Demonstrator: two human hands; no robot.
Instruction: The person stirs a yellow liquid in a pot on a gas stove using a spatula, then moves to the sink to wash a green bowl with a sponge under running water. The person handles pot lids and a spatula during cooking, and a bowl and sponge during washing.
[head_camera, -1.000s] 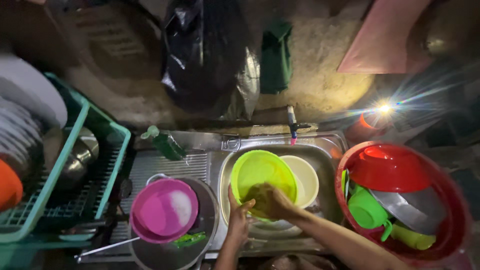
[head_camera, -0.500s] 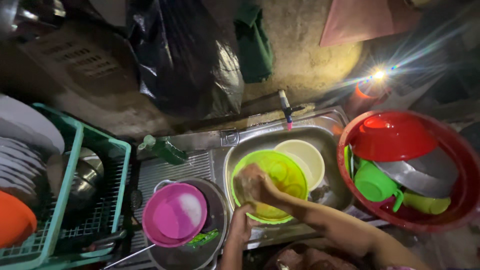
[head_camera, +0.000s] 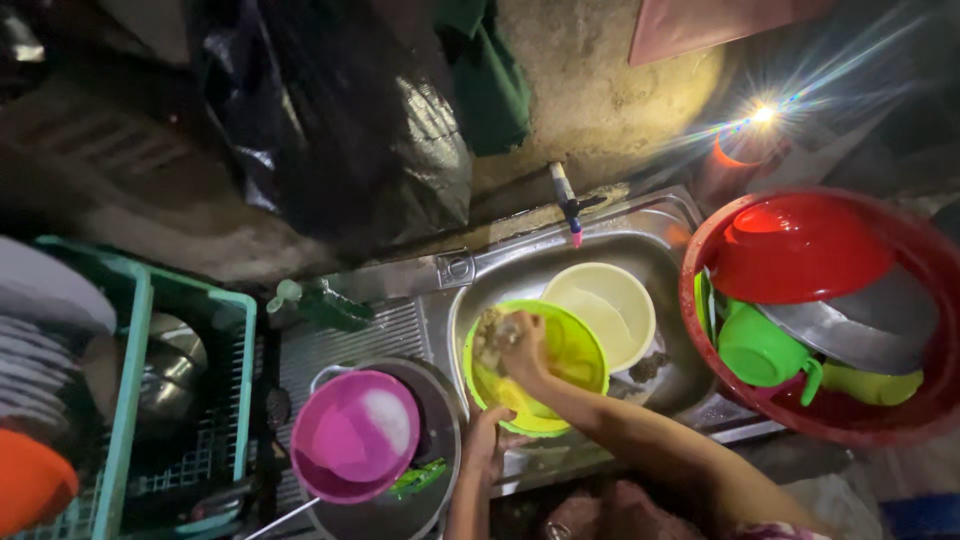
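Note:
A lime-green plastic bowl sits tilted in the steel sink. My left hand grips the bowl's near rim from below. Inside the bowl, my right hand presses a wet scrubbing pad against the far left wall. A pale yellow bowl lies behind the green one in the sink.
A pink bowl rests in a metal pot on the drainboard. A red tub at right holds a red bowl, green mugs and a metal lid. A green crate with plates stands left. A tap juts over the sink.
My right hand has moved up along the inside of the green bowl toward its far left wall. The view has shifted and tilted.

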